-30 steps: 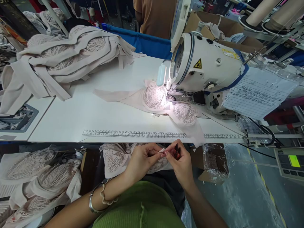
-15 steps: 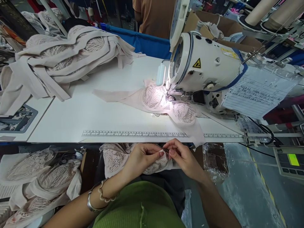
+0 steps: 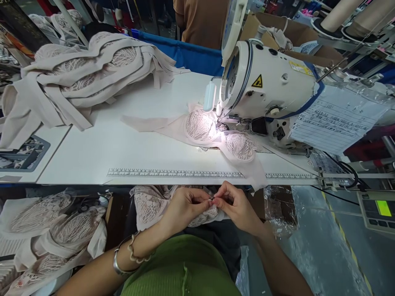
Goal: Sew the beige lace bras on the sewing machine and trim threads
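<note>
Left hand (image 3: 181,207) and right hand (image 3: 239,208): fingers (image 3: 202,205) pinched on lace garment (image 3: 149,209), exact grip partly hidden; uneven tugging could snag or stretch its openwork

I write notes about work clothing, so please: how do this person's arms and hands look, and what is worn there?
The left hand and right hand are bare; no sleeves show. The left arm wears a shiny silver bangle and a wavy beige band.
</note>
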Action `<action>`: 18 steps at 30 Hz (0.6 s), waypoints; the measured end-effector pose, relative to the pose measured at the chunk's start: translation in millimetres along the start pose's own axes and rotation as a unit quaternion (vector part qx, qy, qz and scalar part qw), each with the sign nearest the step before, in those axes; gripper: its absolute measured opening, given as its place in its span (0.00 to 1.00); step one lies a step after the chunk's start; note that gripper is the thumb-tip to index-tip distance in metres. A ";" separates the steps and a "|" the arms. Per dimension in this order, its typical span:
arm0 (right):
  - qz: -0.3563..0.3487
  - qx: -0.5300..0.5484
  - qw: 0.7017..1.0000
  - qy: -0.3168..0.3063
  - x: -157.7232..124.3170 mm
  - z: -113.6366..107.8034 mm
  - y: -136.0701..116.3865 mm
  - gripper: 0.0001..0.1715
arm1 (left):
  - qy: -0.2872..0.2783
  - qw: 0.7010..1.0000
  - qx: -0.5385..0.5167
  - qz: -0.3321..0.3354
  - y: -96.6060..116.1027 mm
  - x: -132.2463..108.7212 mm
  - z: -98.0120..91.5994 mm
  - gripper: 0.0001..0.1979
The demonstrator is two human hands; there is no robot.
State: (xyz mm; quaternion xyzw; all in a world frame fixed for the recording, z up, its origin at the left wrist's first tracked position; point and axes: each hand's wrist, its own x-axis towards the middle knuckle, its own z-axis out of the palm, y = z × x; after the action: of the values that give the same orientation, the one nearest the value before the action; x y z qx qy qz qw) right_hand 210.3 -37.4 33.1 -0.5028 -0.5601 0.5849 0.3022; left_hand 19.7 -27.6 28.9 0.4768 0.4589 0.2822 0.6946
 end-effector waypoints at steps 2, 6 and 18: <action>-0.012 0.010 1.000 0.023 0.8 -0.1 4.0 0.22 | -0.005 1.000 -0.004 0.010 1.9 0.2 0.1 0.15; -0.038 0.046 0.996 0.065 2.9 -3.2 7.6 0.25 | 0.004 1.000 -0.001 0.021 3.2 0.2 1.3 0.16; -0.088 -0.133 0.978 0.131 -7.7 3.0 -9.8 0.13 | 0.023 0.975 0.174 0.139 -12.7 -1.3 -10.1 0.07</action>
State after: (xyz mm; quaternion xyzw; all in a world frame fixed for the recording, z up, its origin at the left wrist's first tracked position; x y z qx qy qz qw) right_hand 207.9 -43.7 44.1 -0.5595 -0.6302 0.4055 0.3540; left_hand 9.4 -29.5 16.5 0.6428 0.4456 0.3028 0.5446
